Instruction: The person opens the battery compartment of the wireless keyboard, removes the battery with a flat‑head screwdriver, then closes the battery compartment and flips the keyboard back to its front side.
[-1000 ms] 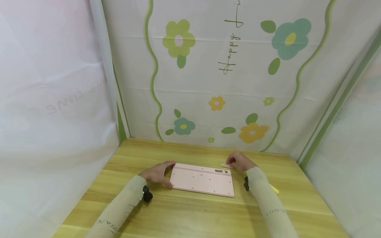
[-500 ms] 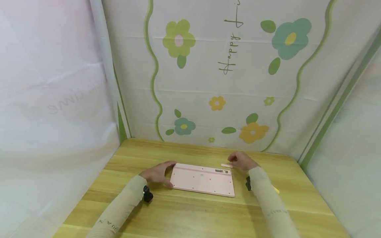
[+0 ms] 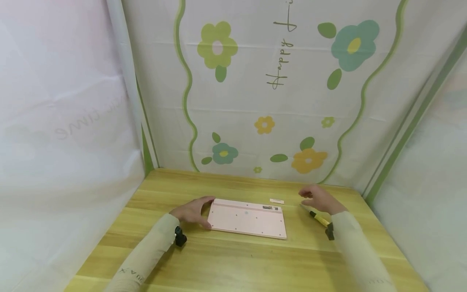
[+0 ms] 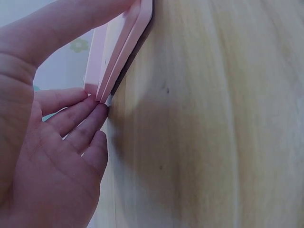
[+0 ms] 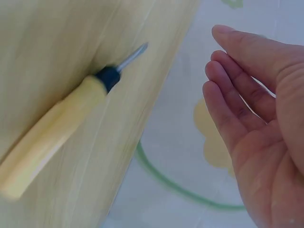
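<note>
A pink keyboard (image 3: 246, 219) lies underside up on the table, small dark screw spots and a printed label showing. My left hand (image 3: 191, 211) holds its left end, thumb at the near corner and fingers at the far one. In the left wrist view, fingertips of the left hand (image 4: 66, 142) touch the keyboard edge (image 4: 121, 52). Behind the keyboard's right end lies a small pale pink strip, perhaps a cover (image 3: 277, 201). My right hand (image 3: 321, 198) hovers with relaxed fingers and nothing in them, over a yellow-handled screwdriver (image 3: 321, 220). That screwdriver (image 5: 57, 128) lies on the wood in the right wrist view.
The wooden table (image 3: 219, 267) ends at a white curtain (image 3: 248, 97) printed with flowers at the back. More white sheets hang to the left (image 3: 65, 162) and right (image 3: 430, 162).
My right hand has left the small pink strip and moved right, to above the screwdriver, which shows more now. My left hand stays on the keyboard.
</note>
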{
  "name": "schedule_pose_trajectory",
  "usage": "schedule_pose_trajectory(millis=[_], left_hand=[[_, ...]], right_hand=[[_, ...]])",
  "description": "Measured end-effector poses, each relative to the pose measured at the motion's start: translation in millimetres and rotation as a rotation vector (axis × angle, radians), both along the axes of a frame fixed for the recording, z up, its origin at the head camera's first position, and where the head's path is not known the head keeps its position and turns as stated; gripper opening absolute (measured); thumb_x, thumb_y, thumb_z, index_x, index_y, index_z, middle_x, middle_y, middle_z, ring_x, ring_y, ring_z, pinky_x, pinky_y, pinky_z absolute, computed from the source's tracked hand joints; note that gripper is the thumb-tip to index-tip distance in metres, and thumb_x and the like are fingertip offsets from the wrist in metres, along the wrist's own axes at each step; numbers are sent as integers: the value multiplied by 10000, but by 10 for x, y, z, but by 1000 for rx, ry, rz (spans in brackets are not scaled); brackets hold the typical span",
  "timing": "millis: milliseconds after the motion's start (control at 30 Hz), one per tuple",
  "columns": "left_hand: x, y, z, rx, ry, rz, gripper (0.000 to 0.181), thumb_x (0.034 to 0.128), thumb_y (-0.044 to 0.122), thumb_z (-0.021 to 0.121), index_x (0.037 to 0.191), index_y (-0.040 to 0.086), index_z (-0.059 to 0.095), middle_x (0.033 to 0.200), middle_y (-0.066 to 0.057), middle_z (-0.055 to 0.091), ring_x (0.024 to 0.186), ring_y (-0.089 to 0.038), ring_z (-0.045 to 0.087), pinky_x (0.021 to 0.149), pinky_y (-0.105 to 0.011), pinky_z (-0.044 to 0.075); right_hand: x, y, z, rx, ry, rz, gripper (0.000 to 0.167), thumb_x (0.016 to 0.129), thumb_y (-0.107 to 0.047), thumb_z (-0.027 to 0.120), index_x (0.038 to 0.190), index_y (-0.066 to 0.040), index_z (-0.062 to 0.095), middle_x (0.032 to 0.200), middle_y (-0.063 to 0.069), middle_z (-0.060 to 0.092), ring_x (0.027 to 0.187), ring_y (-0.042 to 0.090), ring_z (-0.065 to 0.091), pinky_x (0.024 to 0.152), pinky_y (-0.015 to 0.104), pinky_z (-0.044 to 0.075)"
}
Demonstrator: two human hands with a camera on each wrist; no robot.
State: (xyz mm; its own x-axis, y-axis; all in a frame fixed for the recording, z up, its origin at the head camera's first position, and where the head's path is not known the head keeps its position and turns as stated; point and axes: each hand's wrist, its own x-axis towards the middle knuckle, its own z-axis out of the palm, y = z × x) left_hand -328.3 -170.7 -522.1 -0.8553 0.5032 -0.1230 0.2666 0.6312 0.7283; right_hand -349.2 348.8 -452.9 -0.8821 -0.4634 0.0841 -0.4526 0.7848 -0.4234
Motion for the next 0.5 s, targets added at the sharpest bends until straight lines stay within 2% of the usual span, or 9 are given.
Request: schedule_pose_trajectory(millis=[233,367,500], left_hand=[[8,-11,27,2,-5,-12,1193,689,336,1008,1648,85,344,1722,-175,322,1605,-419,276,1310,-611,242],[5,-10,17,1,-3,-14,1196,694,349,1005,1651,86,338,1724,-167,322,1607,-405,277,1314,-597,245],[2,-5,10,12,-2,-17,1201,693,353,1006,1651,83,334,1722,-164,326,1606,-400,282,1313,-592,250]], right_hand=[[228,343,-40,35,19,-30,346,935,-84,785,1223,88,698,1191,259,730,1081,426,712,957,576,594],[347,488,-100,44,39,-42,354,924,-83,794,1214,96,699,1176,257,738,1064,438,718,933,578,599],[445,596,-195,38,19,-75,383,946,-122,781,1250,90,688,1207,259,735,1095,451,714,948,585,595]])
